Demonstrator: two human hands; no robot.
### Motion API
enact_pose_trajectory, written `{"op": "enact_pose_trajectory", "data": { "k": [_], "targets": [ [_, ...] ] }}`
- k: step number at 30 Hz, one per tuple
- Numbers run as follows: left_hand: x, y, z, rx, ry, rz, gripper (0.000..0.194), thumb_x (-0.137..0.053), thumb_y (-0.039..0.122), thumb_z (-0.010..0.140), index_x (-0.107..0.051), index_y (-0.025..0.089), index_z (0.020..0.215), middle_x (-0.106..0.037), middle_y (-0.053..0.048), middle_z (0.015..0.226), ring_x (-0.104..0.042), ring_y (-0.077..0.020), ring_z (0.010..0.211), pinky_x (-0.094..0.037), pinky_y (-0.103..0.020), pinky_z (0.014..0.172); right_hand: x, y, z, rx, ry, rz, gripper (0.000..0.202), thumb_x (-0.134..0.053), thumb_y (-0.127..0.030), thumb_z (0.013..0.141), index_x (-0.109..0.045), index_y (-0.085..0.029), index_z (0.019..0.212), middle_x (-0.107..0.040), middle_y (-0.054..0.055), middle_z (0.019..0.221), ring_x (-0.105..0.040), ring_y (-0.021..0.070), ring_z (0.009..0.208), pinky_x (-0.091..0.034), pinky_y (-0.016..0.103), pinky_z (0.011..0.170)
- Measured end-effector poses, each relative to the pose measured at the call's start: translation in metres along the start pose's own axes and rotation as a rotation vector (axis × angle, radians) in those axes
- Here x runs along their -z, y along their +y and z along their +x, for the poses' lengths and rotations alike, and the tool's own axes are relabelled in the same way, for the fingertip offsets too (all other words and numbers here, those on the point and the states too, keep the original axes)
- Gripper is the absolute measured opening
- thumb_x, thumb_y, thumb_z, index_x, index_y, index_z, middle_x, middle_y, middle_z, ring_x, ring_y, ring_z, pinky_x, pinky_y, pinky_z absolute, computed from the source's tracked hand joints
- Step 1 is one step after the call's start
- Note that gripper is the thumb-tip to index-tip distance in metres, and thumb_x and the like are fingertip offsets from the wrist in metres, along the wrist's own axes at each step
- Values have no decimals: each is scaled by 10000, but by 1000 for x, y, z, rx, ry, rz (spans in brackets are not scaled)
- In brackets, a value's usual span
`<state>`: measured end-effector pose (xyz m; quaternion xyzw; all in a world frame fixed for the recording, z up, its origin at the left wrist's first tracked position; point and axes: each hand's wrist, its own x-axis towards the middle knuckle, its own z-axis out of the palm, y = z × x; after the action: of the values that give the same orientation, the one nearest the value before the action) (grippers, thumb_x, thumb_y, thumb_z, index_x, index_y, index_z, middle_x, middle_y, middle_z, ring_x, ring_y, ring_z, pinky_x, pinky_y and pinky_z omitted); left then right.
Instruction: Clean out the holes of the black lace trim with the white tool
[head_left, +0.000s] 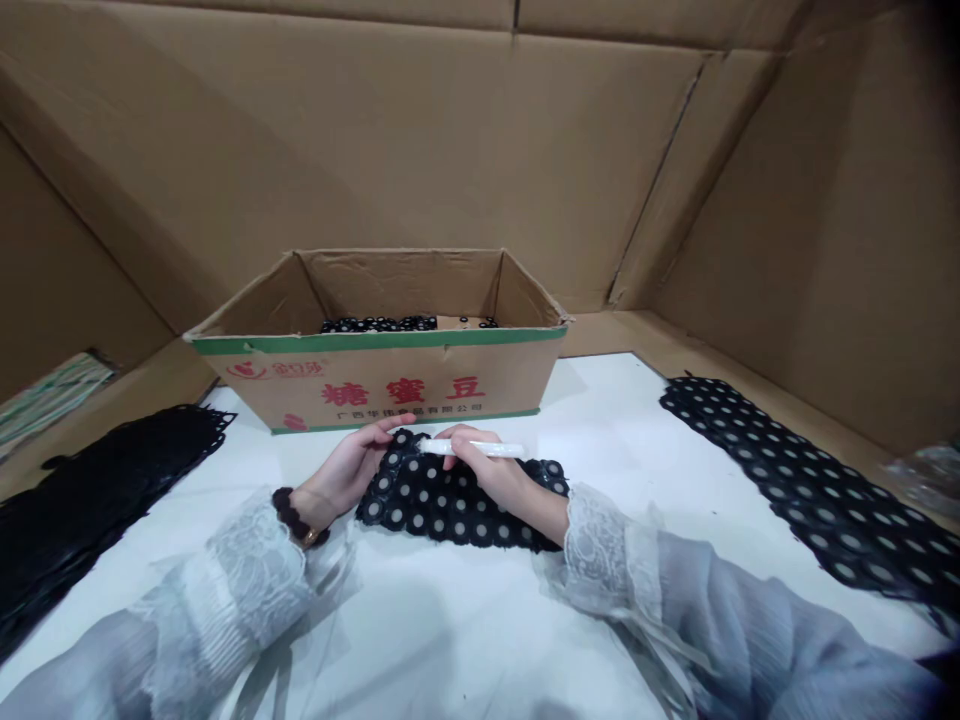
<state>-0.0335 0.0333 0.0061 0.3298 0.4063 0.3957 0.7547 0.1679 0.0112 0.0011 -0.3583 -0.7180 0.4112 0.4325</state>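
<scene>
A black sheet with rows of pale round discs (450, 505) lies on the white table in front of me. My left hand (351, 470) is at the sheet's upper left corner, its fingers along the edge; whether they grip it is hard to tell. In my right hand (491, 470) is a white pen-like tool (495, 449), held nearly level over the sheet, its left end at the discs near the top left corner. The right forearm crosses over the sheet's right part.
Behind my hands stands an open cardboard box (375, 375) with black ring-like pieces inside. A dark pile of sheets (90, 510) lies at left, dotted black sheets (810, 480) at right. Cardboard walls (375, 150) enclose the white table (600, 400).
</scene>
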Motion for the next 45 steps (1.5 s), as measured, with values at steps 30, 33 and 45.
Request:
{"op": "enact_pose_trajectory", "data": {
  "k": [30,33,45],
  "targets": [
    [-15,-5,-8,-162,89,175,420,-584,116,658,-561,163,1075,-619,-21,816,-558,-132,712,-384,-215,632,-3,-1,2,-18,57,-18,325,-366,-252,839,-477,-185,542,-523,5,758,-522,142,837,-346,269,850],
    [-14,-10,-6,-301,87,327,367,-573,139,677,-536,184,1039,-591,1,850,-532,-123,738,-369,-220,666,-5,-4,1,-12,65,-123,307,-366,-274,860,-443,-189,575,-489,-1,730,-502,136,766,-358,277,803],
    [-29,-24,-7,-509,256,544,315,-539,197,680,-383,207,954,-507,23,807,-467,-130,741,-345,-250,689,-18,5,6,65,245,-341,268,-353,-290,881,-322,-209,627,-430,8,683,-451,154,713,-365,300,730]
  ]
}}
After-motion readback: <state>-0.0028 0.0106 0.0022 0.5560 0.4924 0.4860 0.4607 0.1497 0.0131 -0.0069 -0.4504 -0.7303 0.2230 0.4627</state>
